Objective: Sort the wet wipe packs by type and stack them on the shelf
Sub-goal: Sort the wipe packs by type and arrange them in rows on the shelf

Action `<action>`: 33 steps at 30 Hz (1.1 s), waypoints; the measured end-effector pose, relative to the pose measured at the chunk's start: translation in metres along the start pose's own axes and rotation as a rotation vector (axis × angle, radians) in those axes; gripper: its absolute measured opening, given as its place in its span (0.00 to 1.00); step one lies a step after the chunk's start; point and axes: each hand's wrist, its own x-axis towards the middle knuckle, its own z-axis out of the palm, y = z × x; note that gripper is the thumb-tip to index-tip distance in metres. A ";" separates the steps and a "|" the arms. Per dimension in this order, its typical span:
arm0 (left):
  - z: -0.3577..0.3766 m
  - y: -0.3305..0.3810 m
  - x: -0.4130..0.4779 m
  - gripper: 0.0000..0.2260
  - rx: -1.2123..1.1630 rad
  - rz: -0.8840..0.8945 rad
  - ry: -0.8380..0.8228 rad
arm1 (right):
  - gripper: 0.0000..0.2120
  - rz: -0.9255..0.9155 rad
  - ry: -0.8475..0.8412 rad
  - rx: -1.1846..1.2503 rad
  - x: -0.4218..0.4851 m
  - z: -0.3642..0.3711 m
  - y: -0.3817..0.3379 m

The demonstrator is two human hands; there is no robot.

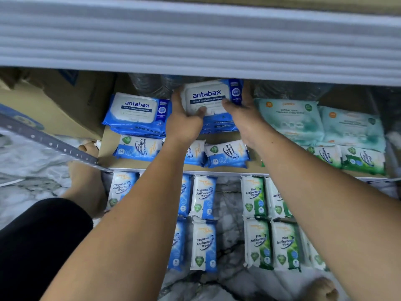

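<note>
We hold one antabax pack [206, 95] by its two short ends. The left grip [184, 124] curls its thumb over the near edge of the white lid. The right grip [244, 118] pinches the other end, with the thumb on the lid and the fingers along the far side.

Directly under both grips is a stack [217, 126] of the same blue packs on the shelf [108, 146]. We cannot tell if the held pack already rests on it or hangs just above. Beside the left grip, on its outer side, lies a second antabax stack [136, 111]. Beside the right grip, on its outer side, lie the pale green packs [290, 120]. Nearer to us than the grips is a row of fragrance-free packs [138, 147].

In our judgement, the step in hand is to set this pack down well. We should keep it flat with the lid up and the name turned as on the neighbour stack, and bring its edges over the edges below. Then we should open both grips together, because soft packs slide easily. The upper shelf edge [195, 40] hangs close above the grips, so we should draw them out low.
</note>
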 end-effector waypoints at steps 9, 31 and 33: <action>-0.036 0.032 -0.078 0.29 0.021 0.028 0.042 | 0.41 -0.089 -0.016 -0.166 -0.090 -0.005 -0.027; -0.134 0.180 -0.345 0.30 0.100 0.194 0.117 | 0.35 -0.374 0.212 0.037 -0.388 -0.091 -0.121; -0.142 0.200 -0.350 0.29 0.127 0.225 0.139 | 0.34 -0.406 0.218 0.054 -0.394 -0.097 -0.137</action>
